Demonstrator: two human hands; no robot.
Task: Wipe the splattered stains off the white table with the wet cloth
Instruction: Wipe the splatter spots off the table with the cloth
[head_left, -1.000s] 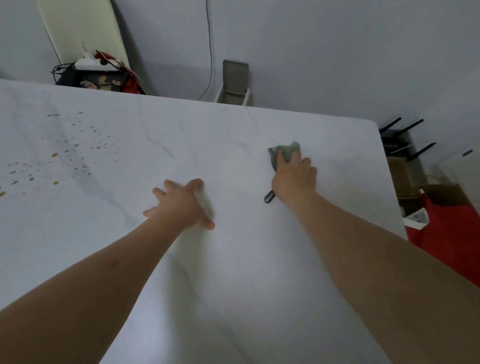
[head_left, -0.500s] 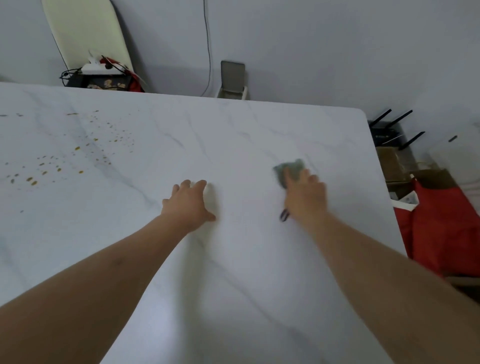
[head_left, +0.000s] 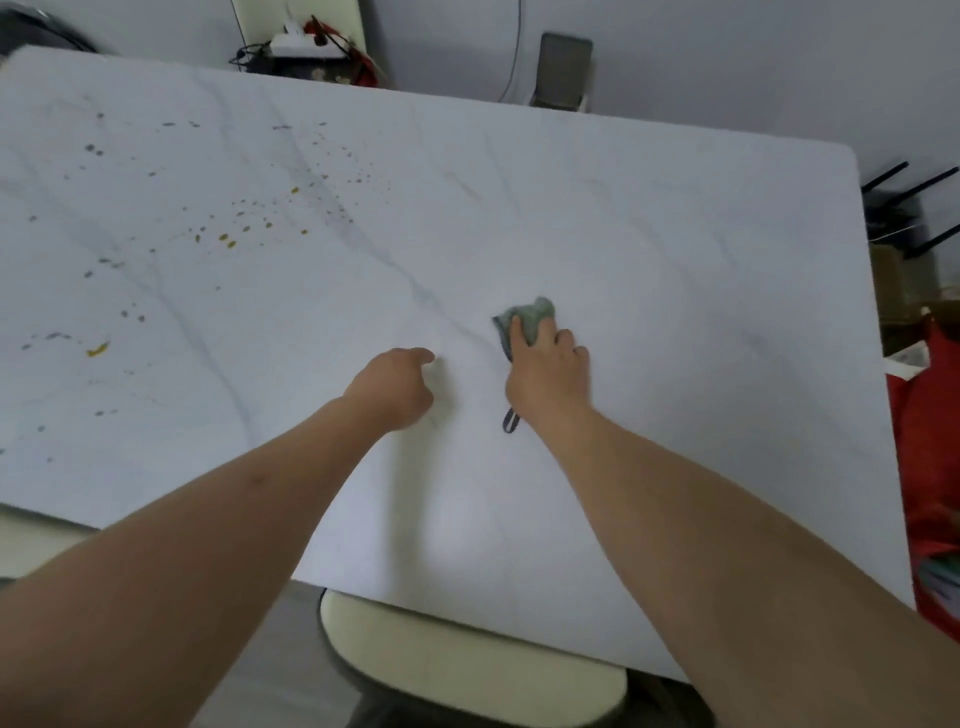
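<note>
Cloth (head_left: 531, 318) sat bunched under my right hand (head_left: 545, 376) on the white tabletop (head_left: 649, 270), a bit right of center; my right grip was clamped on it, fingers curled over the top, pressing it flat against the surface w/ green-grey fabric poking out past the fingertips. Its dark hanging loop (head_left: 509, 420) trailed out by my wrist and lay on the marble. My left hand (head_left: 396, 387) was just beside the right, resting on the tabletop; that grip held nothing, fingers loosely curled under, though motion blur hid exactly how they lay. Stains (head_left: 234, 228) were well apart from the cloth, off to the left & far-left: yellow-brown specks plus greyish dots scattered across the veined surface, w/ one bigger yellow smear (head_left: 97, 349) near the left edge. The area around both hands looked plain white w/ grey veins. A pale chair seat (head_left: 467, 660) showed under the near edge of the tabletop. At the far side, a power strip w/ tangled cables (head_left: 301, 49) and a small grey bin (head_left: 563, 73) stood by the wall; something red (head_left: 930, 467) lay off the right edge.
</note>
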